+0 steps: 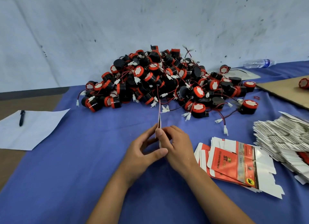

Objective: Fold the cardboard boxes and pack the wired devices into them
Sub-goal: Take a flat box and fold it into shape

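A flat, unfolded cardboard box [159, 121] stands on edge between my two hands, seen edge-on as a thin white and red strip. My left hand [145, 150] pinches it from the left with thumb and fingers. My right hand [177, 147] grips it from the right. Behind them lies a big heap of black and red wired devices [167, 81] with red-black wires and white plugs. To the right lies a small stack of flat red and white boxes [234, 163].
A larger pile of flat boxes [282, 138] sits at the right edge. A brown cardboard sheet [284, 90] holds one device at the far right. A plastic bottle [259, 63] lies behind it. White paper [33, 128] with a black pen [21, 117] lies on the left.
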### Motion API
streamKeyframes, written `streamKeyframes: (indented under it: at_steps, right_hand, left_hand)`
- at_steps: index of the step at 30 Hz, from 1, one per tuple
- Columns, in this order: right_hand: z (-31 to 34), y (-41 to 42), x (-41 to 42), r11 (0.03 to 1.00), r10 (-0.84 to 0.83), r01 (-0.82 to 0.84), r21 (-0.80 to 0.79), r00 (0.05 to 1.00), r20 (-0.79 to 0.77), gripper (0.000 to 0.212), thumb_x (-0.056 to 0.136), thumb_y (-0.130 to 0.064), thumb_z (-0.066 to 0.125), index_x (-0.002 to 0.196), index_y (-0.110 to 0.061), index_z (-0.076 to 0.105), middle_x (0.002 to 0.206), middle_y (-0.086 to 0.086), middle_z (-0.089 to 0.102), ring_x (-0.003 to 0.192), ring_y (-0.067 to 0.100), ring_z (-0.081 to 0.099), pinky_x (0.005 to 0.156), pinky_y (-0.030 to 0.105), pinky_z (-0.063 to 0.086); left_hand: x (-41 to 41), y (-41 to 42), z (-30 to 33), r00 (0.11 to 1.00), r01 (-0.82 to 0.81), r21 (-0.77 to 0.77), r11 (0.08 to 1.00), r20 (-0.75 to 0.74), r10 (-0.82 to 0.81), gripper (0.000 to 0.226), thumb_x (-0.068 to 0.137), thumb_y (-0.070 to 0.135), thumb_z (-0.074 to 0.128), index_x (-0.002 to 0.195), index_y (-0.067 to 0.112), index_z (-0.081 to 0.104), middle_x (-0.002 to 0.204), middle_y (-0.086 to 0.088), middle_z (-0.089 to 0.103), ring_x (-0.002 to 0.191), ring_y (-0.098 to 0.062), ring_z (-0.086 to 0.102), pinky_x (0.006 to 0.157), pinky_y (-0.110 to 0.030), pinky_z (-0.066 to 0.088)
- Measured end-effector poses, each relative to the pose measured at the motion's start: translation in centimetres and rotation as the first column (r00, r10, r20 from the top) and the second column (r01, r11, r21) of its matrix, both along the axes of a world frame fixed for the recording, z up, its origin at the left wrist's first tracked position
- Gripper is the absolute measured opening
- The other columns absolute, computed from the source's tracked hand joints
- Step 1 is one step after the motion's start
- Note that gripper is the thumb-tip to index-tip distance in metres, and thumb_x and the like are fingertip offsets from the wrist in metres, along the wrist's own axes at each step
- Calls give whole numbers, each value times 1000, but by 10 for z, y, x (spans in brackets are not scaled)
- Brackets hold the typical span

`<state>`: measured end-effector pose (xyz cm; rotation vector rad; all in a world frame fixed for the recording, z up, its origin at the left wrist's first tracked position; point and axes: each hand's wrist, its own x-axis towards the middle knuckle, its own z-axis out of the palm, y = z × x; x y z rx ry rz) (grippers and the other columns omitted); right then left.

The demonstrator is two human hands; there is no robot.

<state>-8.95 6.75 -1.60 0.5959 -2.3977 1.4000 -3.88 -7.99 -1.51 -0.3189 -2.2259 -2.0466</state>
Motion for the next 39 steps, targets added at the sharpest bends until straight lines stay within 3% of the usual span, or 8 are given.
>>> streamKeyframes:
  at_steps: [5, 10, 17, 21, 27, 31, 35, 39]
  right_hand:
    - [1, -3, 3, 995, 2, -14, -97, 992, -126, 43, 106, -45, 41, 66, -36, 52, 64, -11, 51, 64, 13, 54, 57, 17, 37]
    - [1, -4, 2, 992, -41, 26, -120, 991, -131, 34, 92, -19, 51, 58, -18, 54, 54, -9, 50, 57, 14, 52, 50, 14, 33]
    - [9, -2, 10, 937, 137, -132, -322, 991, -5, 31, 81, -15, 60, 61, -37, 51, 57, -14, 56, 50, 7, 49, 45, 20, 40]
    - [1, 1, 9, 975, 65, -74, -211, 997, -49, 39, 82, -13, 68, 59, -37, 49, 55, -14, 50, 50, 9, 44, 49, 15, 32]
    - [1, -5, 11, 998, -51, 45, -48, 991, -127, 11, 88, -13, 66, 86, -22, 60, 82, -10, 64, 74, 12, 59, 60, 32, 49]
    - [9, 2, 13, 935, 299, -300, -191, 954, -33, 68, 96, -44, 62, 156, -37, 32, 154, -18, 37, 143, 14, 39, 101, 37, 52]
    - [15, 5, 14, 866, 432, -377, -328, 895, 111, 92, 84, -66, 69, 158, -53, 16, 163, -23, 23, 151, 1, 23, 112, 41, 48]
    - [14, 9, 8, 878, 398, -350, -327, 913, 91, 103, 79, -54, 77, 157, -58, 10, 167, -16, 19, 154, 7, 23, 111, 43, 48]
  left_hand:
    - [-4, -4, -6, 971, -187, -84, 979, -168, 171, 52, 86, 26, 82, 136, 25, 67, 132, 14, 70, 128, -7, 63, 98, -22, 55]
    - [-5, -7, -8, 940, -276, -215, 937, -264, 217, 61, 87, 34, 78, 144, 27, 59, 145, 15, 60, 137, -8, 54, 104, -35, 54]
    - [-4, -12, -6, 969, -232, 6, 973, -85, 232, 84, 71, 33, 88, 147, 39, 51, 150, 10, 55, 136, -10, 55, 98, -36, 58]
    - [-4, -9, -7, 936, -317, 50, 947, -148, 321, 71, 75, 19, 66, 142, 38, 51, 140, 18, 60, 132, -11, 58, 96, -31, 56]
    - [-3, 1, -1, 935, -260, 284, 923, -163, 314, 71, 82, 7, 46, 147, 35, 47, 149, 7, 55, 136, -21, 54, 100, -42, 51]
    - [0, 2, 3, 967, -227, 330, 916, -34, 252, 59, 89, 18, 44, 145, 35, 50, 137, -1, 66, 121, -31, 66, 89, -45, 59]
    - [1, 1, 10, 966, -250, 227, 941, -9, 259, 38, 85, 48, 61, 120, 35, 70, 113, 4, 74, 98, -15, 72, 75, -24, 56]
    - [0, 2, 9, 969, -229, 140, 963, -63, 239, 32, 93, 25, 57, 121, 19, 69, 118, -1, 73, 113, -21, 69, 91, -36, 56]
